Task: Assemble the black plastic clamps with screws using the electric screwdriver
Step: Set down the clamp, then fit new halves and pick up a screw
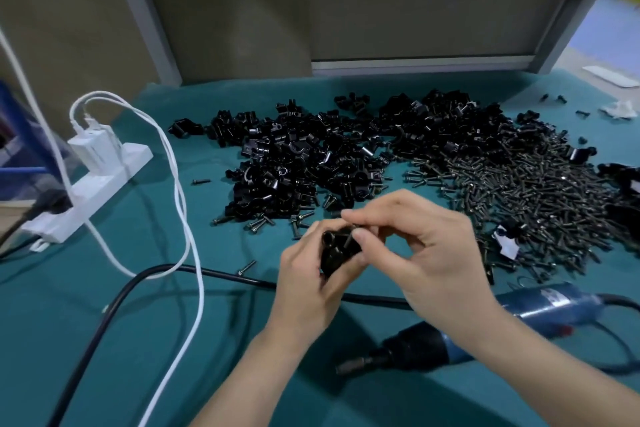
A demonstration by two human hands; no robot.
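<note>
The step in hand looks like seating a screw [347, 240] in a black plastic clamp [334, 253], at centre frame just above the green mat [173, 357]. To do it well, the screw should line up straight with the clamp's hole and the clamp should be held steady, so the thread starts clean before the electric screwdriver [547, 305], lying untouched at lower right, is picked up. The left hand [304, 284] grips the clamp, fingers curled round its body. The right hand [426, 253] pinches the screw between thumb and forefinger, the other fingers loosely bent. Heaps of loose clamps [294, 156] and screws [519, 191] lie beyond, mid-frame.
</note>
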